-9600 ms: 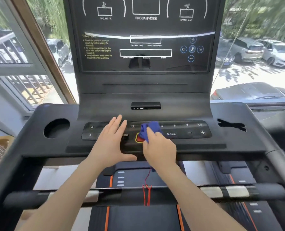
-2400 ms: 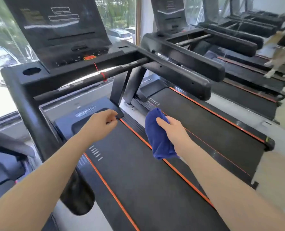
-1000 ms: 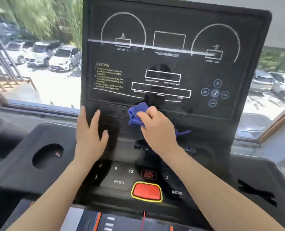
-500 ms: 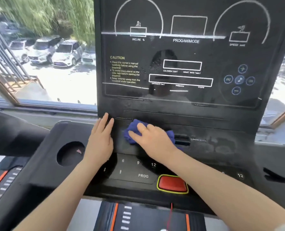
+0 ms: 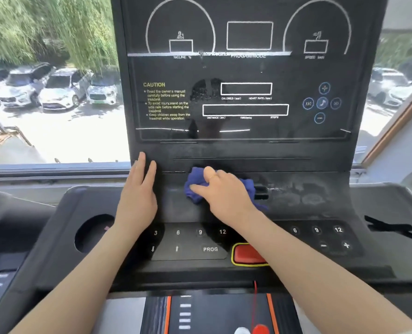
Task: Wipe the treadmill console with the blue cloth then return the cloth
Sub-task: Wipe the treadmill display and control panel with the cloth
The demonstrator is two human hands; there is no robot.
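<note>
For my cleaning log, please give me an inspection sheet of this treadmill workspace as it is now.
Surface: treadmill console black, with pale smudges right of the cloth.
Job's things: blue cloth bunched on the ledge under the display.
Clutter: nothing seen.
Grips: right hand presses on the cloth; left hand rests flat on the console.
Cables: red cord hangs below the red button.
Surroundings: window, parked cars, trees.
</note>
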